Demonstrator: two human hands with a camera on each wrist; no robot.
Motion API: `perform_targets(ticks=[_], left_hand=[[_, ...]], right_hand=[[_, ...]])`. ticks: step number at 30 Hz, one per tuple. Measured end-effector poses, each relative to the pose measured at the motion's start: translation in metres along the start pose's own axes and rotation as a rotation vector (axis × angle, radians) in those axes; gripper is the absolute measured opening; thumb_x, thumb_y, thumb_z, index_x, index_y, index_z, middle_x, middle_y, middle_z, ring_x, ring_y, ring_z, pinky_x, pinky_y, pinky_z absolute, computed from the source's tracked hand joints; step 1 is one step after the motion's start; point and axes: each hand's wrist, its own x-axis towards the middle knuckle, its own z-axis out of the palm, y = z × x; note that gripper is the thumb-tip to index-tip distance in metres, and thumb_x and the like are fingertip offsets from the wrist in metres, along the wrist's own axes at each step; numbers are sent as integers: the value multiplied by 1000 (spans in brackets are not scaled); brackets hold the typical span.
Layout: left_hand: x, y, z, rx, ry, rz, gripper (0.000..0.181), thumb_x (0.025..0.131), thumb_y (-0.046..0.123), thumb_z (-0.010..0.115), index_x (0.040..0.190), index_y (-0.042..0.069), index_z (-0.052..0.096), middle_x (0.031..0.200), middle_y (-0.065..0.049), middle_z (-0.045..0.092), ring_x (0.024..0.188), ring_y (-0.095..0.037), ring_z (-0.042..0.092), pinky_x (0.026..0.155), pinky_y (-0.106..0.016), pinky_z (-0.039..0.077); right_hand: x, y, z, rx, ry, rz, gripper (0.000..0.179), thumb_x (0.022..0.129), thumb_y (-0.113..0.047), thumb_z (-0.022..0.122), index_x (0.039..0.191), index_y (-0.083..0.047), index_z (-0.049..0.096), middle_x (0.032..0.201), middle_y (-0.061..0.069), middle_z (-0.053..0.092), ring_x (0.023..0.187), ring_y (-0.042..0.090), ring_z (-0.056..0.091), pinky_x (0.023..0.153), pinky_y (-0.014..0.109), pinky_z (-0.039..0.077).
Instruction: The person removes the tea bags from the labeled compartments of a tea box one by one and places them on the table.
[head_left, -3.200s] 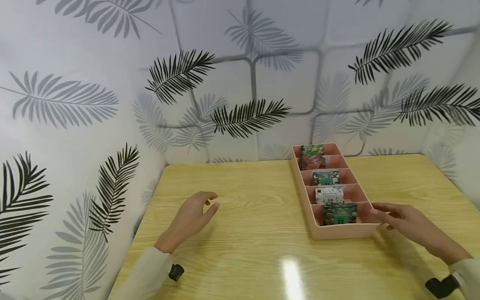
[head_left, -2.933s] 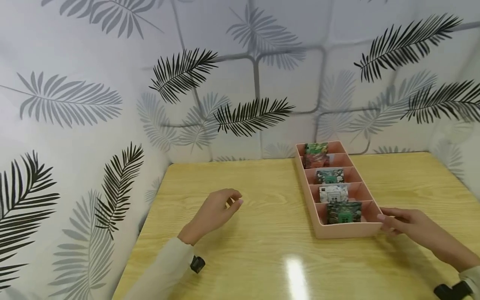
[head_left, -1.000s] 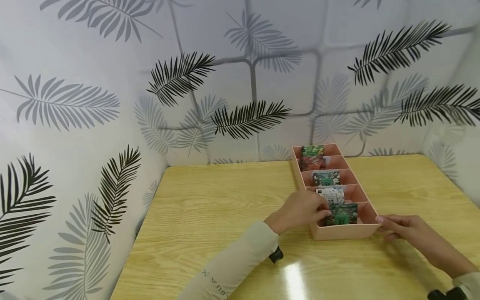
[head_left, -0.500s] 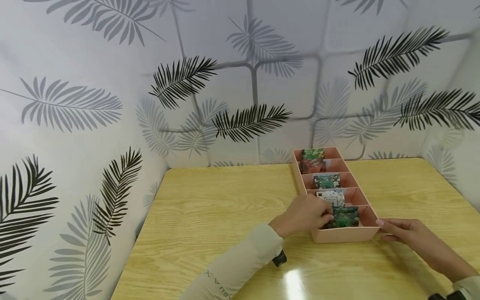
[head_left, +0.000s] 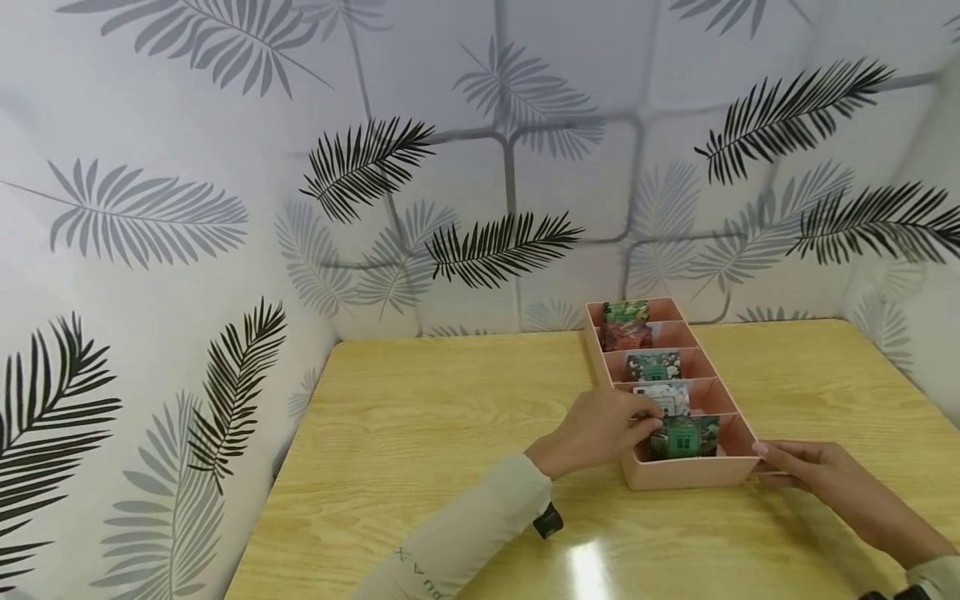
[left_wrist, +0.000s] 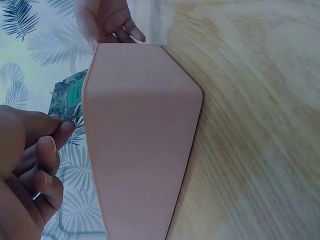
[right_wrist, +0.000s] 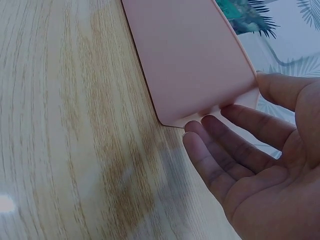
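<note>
A long pink divided box stands on the table with printed packets in its compartments. My left hand reaches over its left wall and pinches the left edge of the dark green packet in the front compartment. In the left wrist view, thumb and forefinger meet on that green packet, which shows above the box rim. My right hand holds the box's front right corner. The right wrist view shows that hand's thumb at the rim and its fingertips against the outer wall.
Behind the green packet stand a white packet, a dark floral packet, a red packet and a yellow-green packet, towards the wall. The wooden table meets a leaf-patterned backdrop at its back and left edges.
My left hand has moved right from over the table to the box and taken hold of the green packet's edge. My right hand has stayed at the box's front right corner.
</note>
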Motion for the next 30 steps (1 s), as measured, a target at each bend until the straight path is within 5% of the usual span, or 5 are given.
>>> perform_targets(ticks=[11,30], left_hand=[[-14,-18,-26,-121,225,-34,21,98,32,55,106,21,71,79,15,66,49,8,42,48,-11,34],[-44,-55,-52,-140,294,-86,15,96,29,58,101,22,70,87,14,67,47,3,41,50,-14,36]], right_hand=[[1,2,-3,-2,-2,1,67,100,-44,43,140,10,38,127,19,58,106,19,64,90,38,48],[1,4,0,-19,3,-20,67,101,-43,43,139,12,38,126,21,58,104,19,64,89,37,49]])
